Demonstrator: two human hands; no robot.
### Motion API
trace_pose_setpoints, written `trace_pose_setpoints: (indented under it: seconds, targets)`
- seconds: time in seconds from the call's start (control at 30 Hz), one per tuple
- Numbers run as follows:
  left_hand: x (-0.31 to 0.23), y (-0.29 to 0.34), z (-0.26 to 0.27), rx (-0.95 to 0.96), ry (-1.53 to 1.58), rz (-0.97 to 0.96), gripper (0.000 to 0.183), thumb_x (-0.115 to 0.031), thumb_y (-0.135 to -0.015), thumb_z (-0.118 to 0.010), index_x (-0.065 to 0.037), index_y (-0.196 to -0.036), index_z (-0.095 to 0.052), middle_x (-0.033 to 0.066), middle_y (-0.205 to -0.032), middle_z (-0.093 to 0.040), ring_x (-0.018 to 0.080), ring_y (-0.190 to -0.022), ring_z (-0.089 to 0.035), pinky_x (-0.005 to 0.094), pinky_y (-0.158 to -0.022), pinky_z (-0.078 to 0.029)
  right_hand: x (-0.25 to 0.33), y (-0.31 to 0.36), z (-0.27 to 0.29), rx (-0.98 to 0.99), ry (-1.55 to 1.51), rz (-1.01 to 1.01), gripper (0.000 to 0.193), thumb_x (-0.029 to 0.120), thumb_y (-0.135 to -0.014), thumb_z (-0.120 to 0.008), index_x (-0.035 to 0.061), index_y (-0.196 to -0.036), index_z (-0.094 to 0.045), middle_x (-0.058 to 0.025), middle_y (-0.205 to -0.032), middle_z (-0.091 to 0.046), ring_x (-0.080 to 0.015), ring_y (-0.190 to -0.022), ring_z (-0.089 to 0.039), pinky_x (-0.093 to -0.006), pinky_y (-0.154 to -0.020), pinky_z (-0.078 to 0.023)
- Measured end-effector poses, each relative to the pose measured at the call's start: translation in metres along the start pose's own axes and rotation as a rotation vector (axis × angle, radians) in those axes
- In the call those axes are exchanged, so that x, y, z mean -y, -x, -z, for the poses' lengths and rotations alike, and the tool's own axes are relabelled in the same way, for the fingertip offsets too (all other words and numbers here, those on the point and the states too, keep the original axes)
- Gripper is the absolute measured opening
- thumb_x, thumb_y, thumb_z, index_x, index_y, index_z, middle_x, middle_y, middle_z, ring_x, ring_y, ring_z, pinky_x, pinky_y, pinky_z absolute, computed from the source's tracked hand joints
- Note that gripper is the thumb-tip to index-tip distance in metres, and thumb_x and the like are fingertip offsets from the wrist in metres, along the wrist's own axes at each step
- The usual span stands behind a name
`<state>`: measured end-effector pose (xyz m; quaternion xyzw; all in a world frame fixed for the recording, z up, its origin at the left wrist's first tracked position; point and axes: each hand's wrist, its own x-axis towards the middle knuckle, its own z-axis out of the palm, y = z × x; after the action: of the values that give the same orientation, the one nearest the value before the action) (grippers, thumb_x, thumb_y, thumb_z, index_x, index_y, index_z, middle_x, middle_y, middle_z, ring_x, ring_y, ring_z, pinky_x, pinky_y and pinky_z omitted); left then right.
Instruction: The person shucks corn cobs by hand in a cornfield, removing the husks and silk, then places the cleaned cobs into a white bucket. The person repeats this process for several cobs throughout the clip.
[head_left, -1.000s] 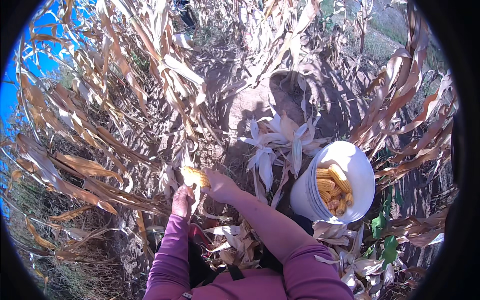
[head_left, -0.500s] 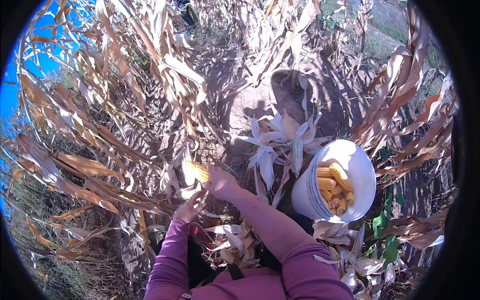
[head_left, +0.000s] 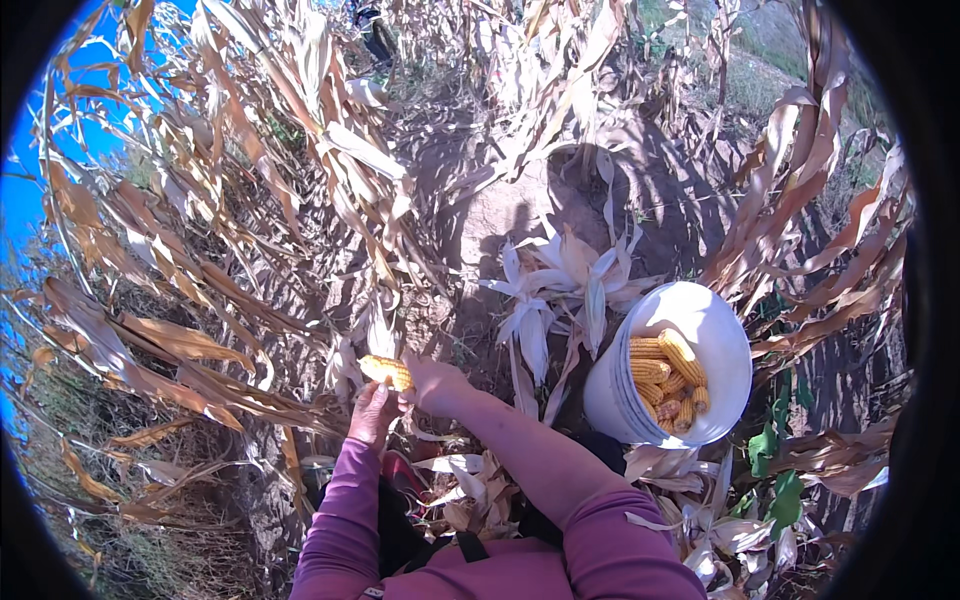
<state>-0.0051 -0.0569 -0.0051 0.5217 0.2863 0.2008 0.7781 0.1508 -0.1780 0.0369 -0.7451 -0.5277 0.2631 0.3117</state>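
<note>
A yellow ear of corn [head_left: 386,372], bare of husk over most of its length, is held level in front of my body. My right hand [head_left: 438,388] grips its right end, fingers wrapped round it. From below, my left hand [head_left: 371,414] meets the cob, thumb and fingers pressed against its underside. Husk at the gripped end is mostly hidden by my hands. To the right, a white bucket [head_left: 600,402] leans toward me, with several husked ears of corn [head_left: 672,376] inside.
Dry corn stalks [head_left: 250,130] crowd the left and far side, with more dry leaves [head_left: 800,210] at the right. Peeled husks [head_left: 575,275] lie beyond the bucket, and others [head_left: 485,490] by my legs. Green leaves [head_left: 786,498] grow near the bucket. A person's dark-clothed legs [head_left: 374,38] show far off.
The ear of corn has come slightly lower and left with my right hand. My left hand has risen from below it and closed on its underside. The bucket has stayed put.
</note>
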Motion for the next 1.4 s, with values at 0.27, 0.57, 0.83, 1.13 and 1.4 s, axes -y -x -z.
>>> trace_pose_setpoints:
  seconds: [0.27,0.57,0.83,1.13,1.4]
  targets:
    - [0.012,0.000,0.009,-0.058,-0.005,-0.008,0.031,-0.032,-0.090,-0.061,-0.005,-0.103,-0.055,0.0034,-0.083,-0.060,0.0154,-0.074,-0.060,0.0316,-0.067,-0.051,0.006,0.005,0.006,0.112,0.008,-0.002,0.063,0.035,-0.083,-0.062,0.0023,-0.129,-0.035,-0.0215,-0.112,-0.056,-0.0351,-0.103,-0.058,-0.0421,-0.086,-0.047]
    - [0.012,0.005,0.011,-0.001,-0.083,0.015,0.034,-0.034,-0.091,-0.058,-0.002,-0.102,-0.055,0.0071,-0.082,-0.061,0.0181,-0.072,-0.060,0.0328,-0.069,-0.051,-0.002,0.003,-0.002,0.074,-0.018,0.034,0.059,0.033,-0.080,-0.062,0.0014,-0.125,-0.040,-0.0213,-0.106,-0.060,-0.0359,-0.098,-0.060,-0.0435,-0.083,-0.048]
    - [0.015,0.006,0.024,0.099,-0.120,0.001,0.029,-0.030,-0.094,-0.053,-0.002,-0.102,-0.057,0.0095,-0.083,-0.064,0.0187,-0.072,-0.062,0.0323,-0.070,-0.051,-0.008,-0.001,-0.010,0.041,-0.025,0.091,0.057,0.034,-0.079,-0.065,0.0002,-0.118,-0.040,-0.0224,-0.099,-0.061,-0.0379,-0.093,-0.061,-0.0450,-0.078,-0.048]
    - [0.024,0.003,0.025,0.030,-0.119,-0.116,0.024,-0.025,-0.095,-0.051,-0.003,-0.087,-0.058,0.0076,-0.070,-0.060,0.0168,-0.062,-0.058,0.0287,-0.059,-0.047,-0.009,-0.001,-0.014,0.031,0.012,0.077,0.052,0.029,-0.081,-0.063,0.0021,-0.120,-0.039,-0.0221,-0.099,-0.061,-0.0377,-0.092,-0.061,-0.0450,-0.078,-0.049]
    - [0.028,-0.010,0.050,-0.100,-0.355,-0.088,0.023,-0.025,-0.090,-0.050,-0.005,-0.079,-0.057,0.0044,-0.062,-0.055,0.0148,-0.054,-0.053,0.0275,-0.051,-0.043,-0.007,0.000,-0.004,0.049,0.057,0.051,0.052,0.029,-0.083,-0.062,0.0005,-0.120,-0.038,-0.0217,-0.102,-0.059,-0.0367,-0.094,-0.060,-0.0439,-0.080,-0.049]
